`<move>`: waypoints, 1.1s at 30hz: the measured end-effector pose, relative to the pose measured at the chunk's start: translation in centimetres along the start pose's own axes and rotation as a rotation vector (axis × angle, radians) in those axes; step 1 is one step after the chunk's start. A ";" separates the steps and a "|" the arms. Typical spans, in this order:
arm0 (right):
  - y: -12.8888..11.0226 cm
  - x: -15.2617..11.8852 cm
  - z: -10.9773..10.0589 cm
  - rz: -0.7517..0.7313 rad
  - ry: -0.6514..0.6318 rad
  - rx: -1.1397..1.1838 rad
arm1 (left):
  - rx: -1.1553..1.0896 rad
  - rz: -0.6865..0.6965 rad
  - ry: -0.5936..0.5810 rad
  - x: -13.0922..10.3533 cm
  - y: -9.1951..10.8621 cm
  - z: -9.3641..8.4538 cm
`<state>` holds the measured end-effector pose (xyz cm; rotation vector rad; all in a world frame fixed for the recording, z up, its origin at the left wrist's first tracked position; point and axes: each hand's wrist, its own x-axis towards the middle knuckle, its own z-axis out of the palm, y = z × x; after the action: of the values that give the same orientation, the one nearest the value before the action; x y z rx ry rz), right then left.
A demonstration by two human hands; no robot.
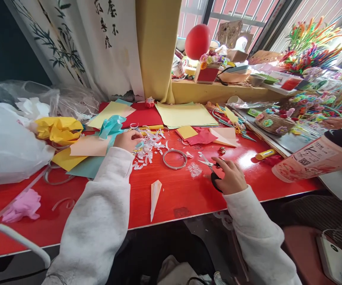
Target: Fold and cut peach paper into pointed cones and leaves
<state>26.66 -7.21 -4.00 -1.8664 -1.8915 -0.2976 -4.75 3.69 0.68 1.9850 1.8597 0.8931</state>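
My left hand reaches to the edge of a heap of white paper scraps. Its fingers are curled downward, and whatever may be in them is hidden. Beside it lie crumpled teal paper and a peach sheet. In my right hand is a pair of black-handled scissors, low over the red table, blades pointing left. Between the hands rests a silvery ring. A folded pale paper cone lies nearer the front edge.
Yellow sheets and small folded papers lie towards the back. A pink cup leans at the right, near a yellow tube. White plastic bags and crumpled pink paper occupy the left. Craft items crowd the windowsill.
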 end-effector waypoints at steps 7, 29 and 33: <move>3.5 -1.8 -0.2 0.032 -0.004 0.070 | 0.009 -0.021 -0.154 0.3 -1.5 -0.8; 0.4 -1.8 0.7 0.150 0.114 0.395 | 0.149 -0.176 -0.029 0.6 -2.3 0.0; 0.1 -1.8 0.4 0.139 0.139 0.371 | 0.109 -0.208 -0.032 0.7 -2.9 0.3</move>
<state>26.64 -8.62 -5.25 -1.6689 -1.5891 -0.0250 -6.90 4.82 -1.05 1.8099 2.0906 0.7101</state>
